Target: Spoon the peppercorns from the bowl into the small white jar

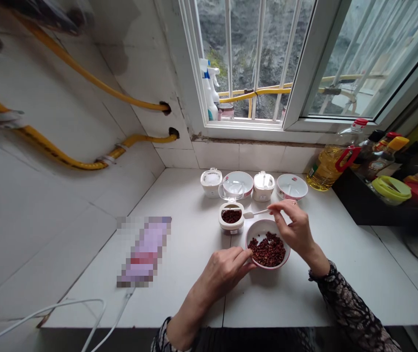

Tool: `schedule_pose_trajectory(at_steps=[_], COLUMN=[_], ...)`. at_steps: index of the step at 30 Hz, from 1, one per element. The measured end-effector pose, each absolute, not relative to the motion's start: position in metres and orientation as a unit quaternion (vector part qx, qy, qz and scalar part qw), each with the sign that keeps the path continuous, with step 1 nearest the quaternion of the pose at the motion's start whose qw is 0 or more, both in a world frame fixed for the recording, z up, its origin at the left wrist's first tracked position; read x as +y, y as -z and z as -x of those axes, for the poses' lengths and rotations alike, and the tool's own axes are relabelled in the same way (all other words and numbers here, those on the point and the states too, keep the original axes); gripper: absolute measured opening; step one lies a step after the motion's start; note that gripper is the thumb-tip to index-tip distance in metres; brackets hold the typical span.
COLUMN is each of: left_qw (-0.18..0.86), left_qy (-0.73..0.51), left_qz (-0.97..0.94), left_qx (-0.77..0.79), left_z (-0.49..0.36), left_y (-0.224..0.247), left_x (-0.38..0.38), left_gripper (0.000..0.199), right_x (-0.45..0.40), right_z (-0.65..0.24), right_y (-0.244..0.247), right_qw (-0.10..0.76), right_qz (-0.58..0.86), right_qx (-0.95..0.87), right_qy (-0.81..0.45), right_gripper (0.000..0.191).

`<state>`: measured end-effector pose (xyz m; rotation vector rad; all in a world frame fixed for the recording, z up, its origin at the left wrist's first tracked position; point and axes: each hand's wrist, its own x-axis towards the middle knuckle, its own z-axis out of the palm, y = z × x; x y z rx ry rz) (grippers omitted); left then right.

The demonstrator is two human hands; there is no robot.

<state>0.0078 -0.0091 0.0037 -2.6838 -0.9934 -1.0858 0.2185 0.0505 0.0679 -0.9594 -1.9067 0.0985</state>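
Observation:
My right hand (296, 229) pinches the handle of a small white spoon (254, 213), whose scoop is beside the rim of an open cream spice jar (231, 227). Dark reddish peppercorns fill part of that jar, and its clear lid is tipped back. Just in front and to the right, a white bowl with a pink rim (263, 226) holds more of the dark red peppercorns (269, 251). The fingers of my left hand (227, 269) grip this bowl at its left front rim. My right hand is above the bowl's right side.
Behind stand a white-filled jar (211, 183), a bowl (238, 185), another jar (263, 187) and a second bowl (292, 187). An oil bottle (324, 168) and a dark condiment box (355, 198) are at the right. A blurred purple object (150, 249) with a white cable lies left.

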Motion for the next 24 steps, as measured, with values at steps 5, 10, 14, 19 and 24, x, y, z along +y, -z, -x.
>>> schedule_pose_trajectory(at_steps=[5, 10, 14, 19, 24], left_qw=[0.037, 0.024, 0.026, 0.034, 0.026], left_qy=[0.351, 0.345, 0.344, 0.344, 0.347], left_qz=[0.877, 0.879, 0.879, 0.88, 0.878], left_qx=[-0.326, -0.328, -0.329, -0.326, -0.328], left_z=[-0.007, -0.007, -0.007, -0.008, -0.007], left_y=[0.0, 0.0, -0.002, -0.005, -0.004], left_x=[-0.01, -0.01, -0.01, -0.01, -0.009], left_gripper=[0.031, 0.028, 0.03, 0.034, 0.034], right_x=[0.057, 0.055, 0.053, 0.056, 0.059], right_z=[-0.236, -0.227, -0.222, -0.228, -0.233], right_y=[-0.064, -0.049, -0.048, -0.055, -0.056], right_qw=[0.358, 0.273, 0.287, 0.327, 0.329], right_qz=[0.445, 0.452, 0.468, 0.509, 0.521], right_qx=[-0.82, -0.846, -0.823, -0.764, -0.731], right_qy=[-0.048, -0.08, -0.144, -0.225, -0.294], right_gripper=[0.019, 0.021, 0.023, 0.022, 0.022])
